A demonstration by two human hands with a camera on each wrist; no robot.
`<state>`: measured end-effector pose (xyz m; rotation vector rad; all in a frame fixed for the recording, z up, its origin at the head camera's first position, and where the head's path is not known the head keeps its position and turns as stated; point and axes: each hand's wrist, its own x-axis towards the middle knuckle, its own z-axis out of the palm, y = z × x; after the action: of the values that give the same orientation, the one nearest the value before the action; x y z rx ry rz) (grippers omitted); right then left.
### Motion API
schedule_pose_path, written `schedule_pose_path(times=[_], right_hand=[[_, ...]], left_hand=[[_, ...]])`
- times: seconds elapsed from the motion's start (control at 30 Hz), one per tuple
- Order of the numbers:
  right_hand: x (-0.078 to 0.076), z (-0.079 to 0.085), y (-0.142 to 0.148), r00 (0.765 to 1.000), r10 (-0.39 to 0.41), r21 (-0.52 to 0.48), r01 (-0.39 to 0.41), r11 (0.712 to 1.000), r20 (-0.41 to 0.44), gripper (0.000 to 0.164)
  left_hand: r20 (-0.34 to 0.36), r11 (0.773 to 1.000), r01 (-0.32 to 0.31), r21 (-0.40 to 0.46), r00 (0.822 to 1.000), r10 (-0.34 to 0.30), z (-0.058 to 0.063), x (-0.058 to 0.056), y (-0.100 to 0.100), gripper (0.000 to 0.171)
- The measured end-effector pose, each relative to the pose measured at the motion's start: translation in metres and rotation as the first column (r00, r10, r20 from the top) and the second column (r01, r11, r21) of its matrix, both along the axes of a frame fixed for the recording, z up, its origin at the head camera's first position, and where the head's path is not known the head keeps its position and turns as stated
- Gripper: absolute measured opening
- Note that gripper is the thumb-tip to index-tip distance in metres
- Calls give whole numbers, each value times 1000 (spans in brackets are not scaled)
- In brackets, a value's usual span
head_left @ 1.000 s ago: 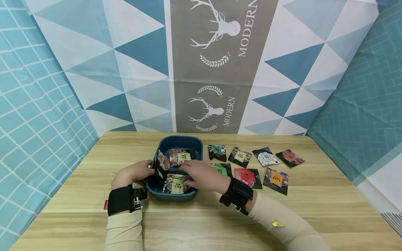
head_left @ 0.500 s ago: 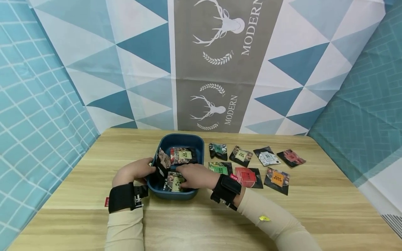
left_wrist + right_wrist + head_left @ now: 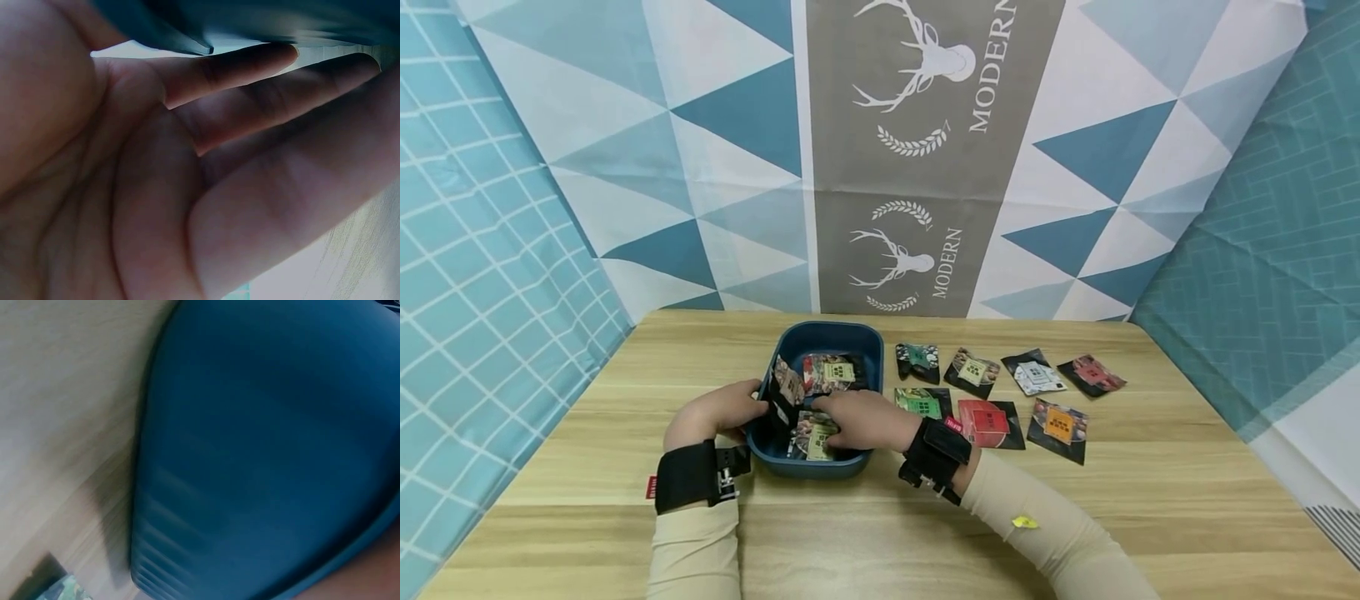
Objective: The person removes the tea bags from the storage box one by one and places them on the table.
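A dark blue plastic box (image 3: 809,471) stands on the wooden table. My left hand (image 3: 718,417) grips its left wall, the thumb at the rim and the fingers (image 3: 269,100) along the outside. Right by that thumb, a small black food packet (image 3: 787,392) leans upright against the inner left wall. My right hand (image 3: 868,421) reaches over the right rim and pinches a black packet with a pale yellow label (image 3: 812,437) at the box's front; its fingertips are partly hidden. Another packet with a yellow label and red corner (image 3: 831,372) lies at the back inside.
Several flat packets lie right of the box, among them a green-labelled one (image 3: 925,404), a red one (image 3: 988,423) and an orange-labelled one (image 3: 1058,422). A patterned cloth backdrop (image 3: 895,167) rises behind the table.
My right hand has moved left and further over the front packet, covering its right side with the thumb. The left hand keeps its grip on the box.
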<state>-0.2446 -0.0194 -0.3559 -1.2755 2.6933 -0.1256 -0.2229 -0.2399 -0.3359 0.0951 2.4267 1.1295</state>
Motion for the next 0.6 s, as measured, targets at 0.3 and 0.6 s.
schedule_pose_path(times=[0.3, 0.6], right_hand=[[-3, -1, 3, 1000, -3, -87, 5, 996, 15, 54], [-1, 7, 5, 977, -12, -144, 44, 989, 213, 51]], left_hand=[[1, 1000, 6, -5, 1000, -6, 1, 0, 0, 48], [11, 1000, 3, 8, 1000, -3, -1, -1, 0, 46]])
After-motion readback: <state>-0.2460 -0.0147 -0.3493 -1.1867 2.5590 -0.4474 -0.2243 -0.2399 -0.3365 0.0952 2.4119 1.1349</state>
